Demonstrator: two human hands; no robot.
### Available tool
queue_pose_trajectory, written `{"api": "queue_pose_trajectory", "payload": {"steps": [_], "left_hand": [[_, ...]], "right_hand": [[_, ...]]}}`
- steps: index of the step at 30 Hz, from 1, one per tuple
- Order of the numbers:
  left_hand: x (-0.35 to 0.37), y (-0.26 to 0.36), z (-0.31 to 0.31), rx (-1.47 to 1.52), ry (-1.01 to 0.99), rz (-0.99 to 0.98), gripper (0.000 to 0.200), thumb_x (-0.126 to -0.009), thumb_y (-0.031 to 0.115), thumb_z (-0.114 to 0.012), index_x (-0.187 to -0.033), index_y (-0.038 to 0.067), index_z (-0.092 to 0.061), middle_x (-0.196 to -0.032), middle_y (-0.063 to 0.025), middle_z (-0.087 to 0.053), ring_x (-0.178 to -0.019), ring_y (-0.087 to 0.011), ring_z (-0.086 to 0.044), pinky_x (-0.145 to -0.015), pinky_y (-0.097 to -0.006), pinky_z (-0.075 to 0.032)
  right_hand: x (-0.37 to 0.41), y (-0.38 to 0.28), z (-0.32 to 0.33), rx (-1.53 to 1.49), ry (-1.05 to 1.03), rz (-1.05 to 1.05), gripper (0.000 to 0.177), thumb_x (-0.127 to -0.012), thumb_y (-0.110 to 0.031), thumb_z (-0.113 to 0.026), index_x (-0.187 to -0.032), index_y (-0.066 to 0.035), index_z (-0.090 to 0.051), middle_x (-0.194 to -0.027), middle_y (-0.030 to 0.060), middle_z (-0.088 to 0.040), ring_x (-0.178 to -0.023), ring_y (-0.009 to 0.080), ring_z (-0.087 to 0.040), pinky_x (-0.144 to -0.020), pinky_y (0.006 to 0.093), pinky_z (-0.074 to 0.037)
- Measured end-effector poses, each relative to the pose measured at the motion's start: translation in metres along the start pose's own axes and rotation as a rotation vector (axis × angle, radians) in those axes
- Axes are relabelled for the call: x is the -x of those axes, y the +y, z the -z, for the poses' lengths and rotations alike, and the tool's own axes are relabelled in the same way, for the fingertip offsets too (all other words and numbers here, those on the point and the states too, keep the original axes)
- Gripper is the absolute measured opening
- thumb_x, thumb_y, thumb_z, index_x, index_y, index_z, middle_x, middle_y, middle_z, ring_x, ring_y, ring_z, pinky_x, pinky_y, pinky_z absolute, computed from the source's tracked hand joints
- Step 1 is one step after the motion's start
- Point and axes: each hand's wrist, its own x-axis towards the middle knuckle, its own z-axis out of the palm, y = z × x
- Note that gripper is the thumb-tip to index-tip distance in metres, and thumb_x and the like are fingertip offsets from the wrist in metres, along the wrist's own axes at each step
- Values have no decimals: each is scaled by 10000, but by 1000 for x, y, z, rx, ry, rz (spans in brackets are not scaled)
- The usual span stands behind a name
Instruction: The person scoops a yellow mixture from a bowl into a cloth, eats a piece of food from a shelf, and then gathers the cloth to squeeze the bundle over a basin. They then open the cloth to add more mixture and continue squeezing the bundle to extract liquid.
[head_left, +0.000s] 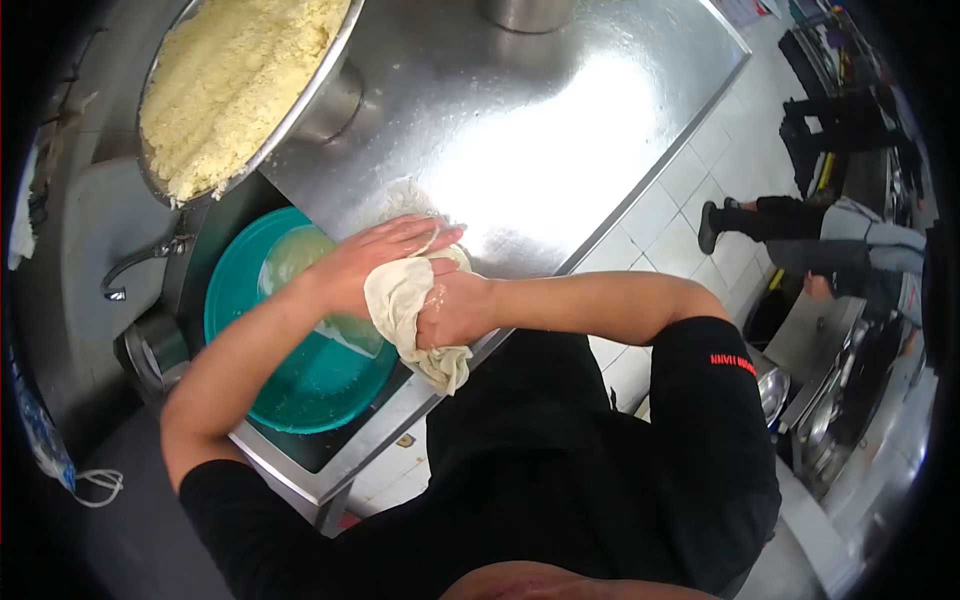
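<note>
A crumpled cream-coloured cloth (405, 300) is bunched between my two hands at the near edge of the steel table. My right hand (455, 305) is closed on it, and a fold hangs down over the table's edge. Against the cloth's upper side lies my left hand (375, 258), with its fingers stretched out across the top. Bits of white residue stick to my right hand. Beside the hands, a patch of pale crumbs (400, 197) is on the steel surface.
A green basin (285, 400) with a translucent, pale round item inside stands left of my hands. Above it, a large metal bowl (345, 35) holds yellowish crumbly food. A tap (125, 270) is at the left. Another person (850, 235) stands at the right near cooking equipment.
</note>
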Motion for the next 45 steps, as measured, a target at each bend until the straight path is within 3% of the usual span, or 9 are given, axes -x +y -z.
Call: {"api": "queue_pose_trajectory", "payload": {"steps": [4,11,14,18,26,29,36,41,45], "left_hand": [[2,-36,-25,78,-56,-112,575,-752,351,-671,-1273,139,-550,-1332,-119,-512,-1236,-307,-473,-1060,-407,-362],[3,-51,-48,281,33,178,401,-762,261,-684,-1120,101,-597,-1114,-92,-606,-1078,-258,-561,-957,-353,-434],[16,-47,-63,1129,272,520,362,-817,188,-619,-1136,26,-571,-1099,-115,-608,-1048,-233,-569,-931,-338,-447],[33,-54,-82,487,339,376,363,-852,118,-584,-1207,52,-559,-1230,-105,-574,-1125,-222,-546,-979,-304,-417],[45,-30,-108,175,620,471,384,-791,213,-637,-1148,74,-605,-1190,-110,-594,-1107,-272,-552,-972,-388,-413],[18,-13,-93,493,779,314,359,-741,222,-679,-1066,71,-651,-1134,-119,-621,-1080,-264,-569,-940,-377,-423],[12,4,-117,231,953,644,489,-668,202,-772,-1106,56,-611,-1152,-116,-602,-1094,-251,-557,-946,-355,-419],[31,4,-121,336,863,766,666,-633,189,-837,-1216,52,-545,-1222,-104,-566,-1138,-254,-532,-990,-353,-403],[44,14,-91,465,737,786,777,-612,181,-876,-1282,50,-505,-1264,-98,-544,-1165,-255,-517,-1017,-352,-394]], "right_hand": [[-3,-8,-18,-13,-47,-171,105,-729,-170,-586,-780,-134,-671,-799,46,-663,-798,256,-650,-663,362,-524],[-6,-6,-39,13,564,-447,155,-665,-249,-611,-778,-153,-656,-864,-11,-644,-914,268,-601,-833,374,-491],[-6,3,-38,201,654,-349,160,-656,-256,-625,-779,-156,-649,-871,3,-640,-925,285,-598,-860,386,-481],[-12,2,-34,7,731,-433,168,-643,-266,-656,-766,-153,-639,-869,31,-631,-942,305,-593,-890,391,-466],[-18,32,-26,-190,535,-446,182,-625,-262,-710,-765,-168,-642,-902,1,-639,-935,260,-607,-904,368,-462],[-21,43,-15,-221,487,-389,193,-622,-265,-720,-775,-178,-640,-900,-8,-640,-945,245,-607,-899,364,-464],[-25,81,-12,-301,247,-246,229,-564,-266,-706,-756,-172,-622,-878,-37,-646,-896,183,-608,-872,327,-464],[-27,86,-1,-148,256,-105,473,-531,-319,-801,-935,-155,-619,-1007,38,-609,-976,199,-564,-869,356,-452],[-35,84,9,-557,272,-308,485,-630,-212,-805,-1058,-78,-621,-1062,124,-629,-1010,291,-588,-913,384,-444]]}}
